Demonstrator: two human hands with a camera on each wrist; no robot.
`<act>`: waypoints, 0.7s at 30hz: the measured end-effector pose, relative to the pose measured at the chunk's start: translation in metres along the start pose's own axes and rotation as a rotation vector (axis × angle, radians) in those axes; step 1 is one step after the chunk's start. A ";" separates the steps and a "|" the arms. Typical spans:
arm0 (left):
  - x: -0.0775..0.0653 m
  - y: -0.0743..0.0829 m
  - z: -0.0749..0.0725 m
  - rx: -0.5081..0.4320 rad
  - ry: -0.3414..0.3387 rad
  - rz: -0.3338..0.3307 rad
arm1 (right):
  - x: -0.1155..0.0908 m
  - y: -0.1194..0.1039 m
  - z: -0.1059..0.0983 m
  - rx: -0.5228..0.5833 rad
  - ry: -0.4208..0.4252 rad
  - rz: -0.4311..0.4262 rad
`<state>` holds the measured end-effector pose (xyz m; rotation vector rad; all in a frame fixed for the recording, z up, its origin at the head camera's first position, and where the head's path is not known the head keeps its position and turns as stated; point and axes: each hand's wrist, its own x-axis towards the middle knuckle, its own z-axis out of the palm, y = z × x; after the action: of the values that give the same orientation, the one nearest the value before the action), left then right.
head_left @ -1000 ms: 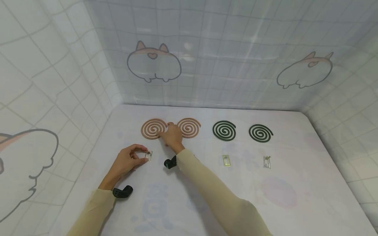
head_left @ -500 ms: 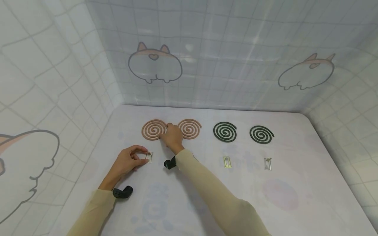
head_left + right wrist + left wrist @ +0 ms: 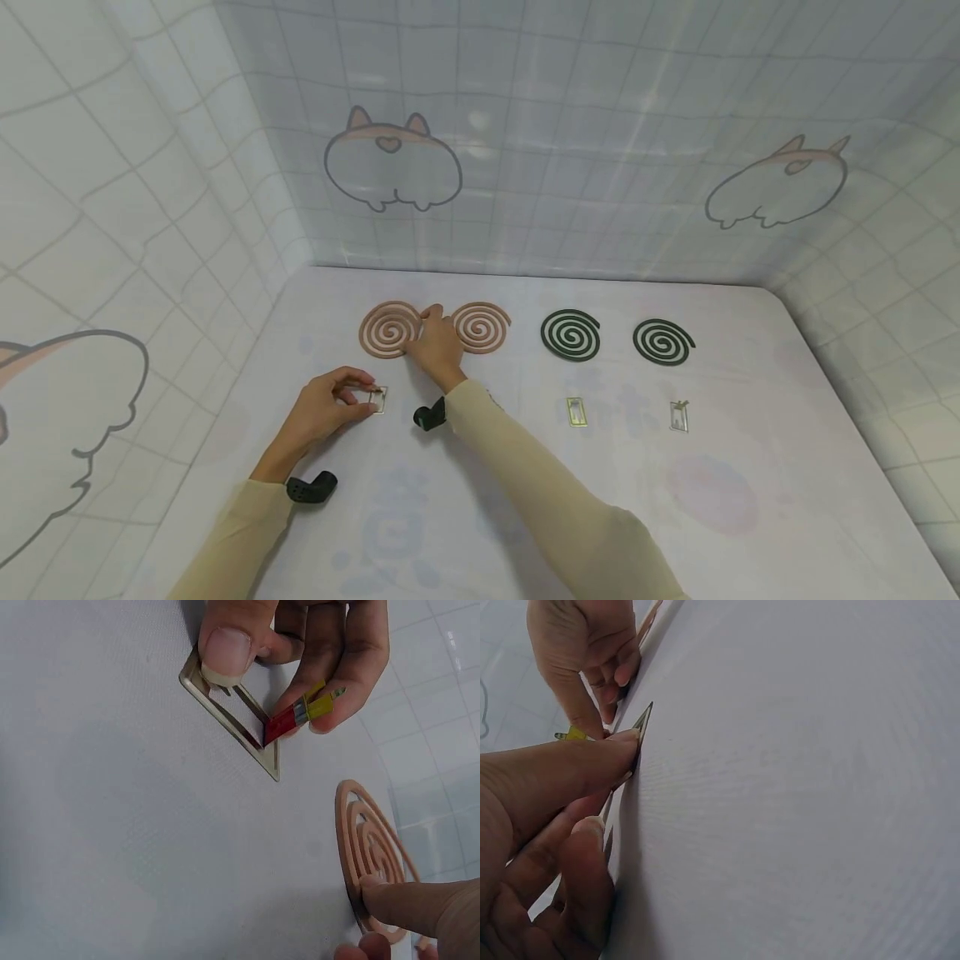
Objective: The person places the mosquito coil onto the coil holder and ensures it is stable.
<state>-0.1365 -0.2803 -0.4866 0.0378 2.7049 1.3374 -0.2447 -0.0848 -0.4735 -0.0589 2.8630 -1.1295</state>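
Hands at work at a pale table (image 3: 480, 483): in the head view, we see 2 brown coils and 2 green ones in a row along the far side. Our left hand (image 3: 321, 408) pinches a small metal frame (image 3: 380, 400) at its left side. That frame's long axis runs away from us, and the left brown coil (image 3: 391, 331) lies almost straight beyond it, slightly to the right. Our right hand (image 3: 438, 342) is already at that coil, far nearer to it than the left, and grips its right edge, between the 2 brown coils.

In the left wrist view, the frame shows almost edge-on at our left thumb; the right hand is bent downward beyond it.

In the right wrist view, our left thumb presses on 1 end of the frame, and a red-and-yellow tab (image 3: 289, 724) rises near the other end. The coil lies well apart from it, our right thumb over its rim; whether that rim is raised, we cannot tell.
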 end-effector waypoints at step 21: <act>-0.003 -0.002 0.004 0.017 0.063 0.047 | -0.003 0.008 0.005 0.343 0.000 -0.134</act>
<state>-0.1325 -0.2787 -0.4903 0.0627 2.7849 1.3505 -0.2410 -0.0820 -0.4822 -0.2348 2.6542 -1.6266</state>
